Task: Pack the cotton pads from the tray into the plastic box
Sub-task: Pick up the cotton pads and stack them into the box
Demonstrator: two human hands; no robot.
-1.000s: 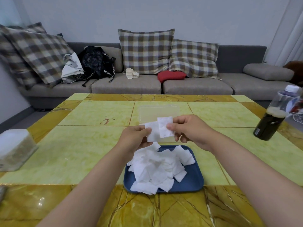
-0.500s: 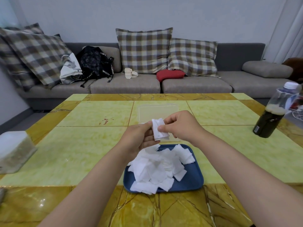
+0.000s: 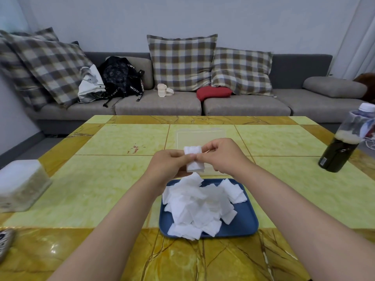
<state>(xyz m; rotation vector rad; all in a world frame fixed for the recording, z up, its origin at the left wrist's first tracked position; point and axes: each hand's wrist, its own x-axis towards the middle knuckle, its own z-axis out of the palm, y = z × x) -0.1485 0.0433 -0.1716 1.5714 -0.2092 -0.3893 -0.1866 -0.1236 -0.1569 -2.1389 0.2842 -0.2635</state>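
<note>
A: What's in view?

B: A person's two bare forearms over a yellow-green tiled table (image 3: 105,185). Both hands meet mid-air, just above the far edge of a blue tray (image 3: 246,226). Left hand (image 3: 168,165) and right hand (image 3: 222,157) each pinch a small stack of cotton pads (image 3: 193,159) w/ thumb and fingertips; the other fingers are curled in.

A: Why hold it like that?

B: Prob. to square the stack up, edges aligned, so it slides flat into the box. Two-sided pinch keeps the thin pads from fanning out.

A: And the box?

B: Clear plastic box (image 3: 200,136), lying directly beyond the hands, partly hidden by them. Can't tell if any pads are inside yet.

A: How do the pads look?

B: White, soft, roughly square, thin. Held stack is upright, top edge ridged. Most pads sit in a loose heap (image 3: 198,207) on the tray, overlapping at all angles, so packing looks early on.

A: Anything else?

B: Dark drink bottle (image 3: 341,147) far right; grey sofa (image 3: 162,104) w/ plaid cushions behind.
</note>
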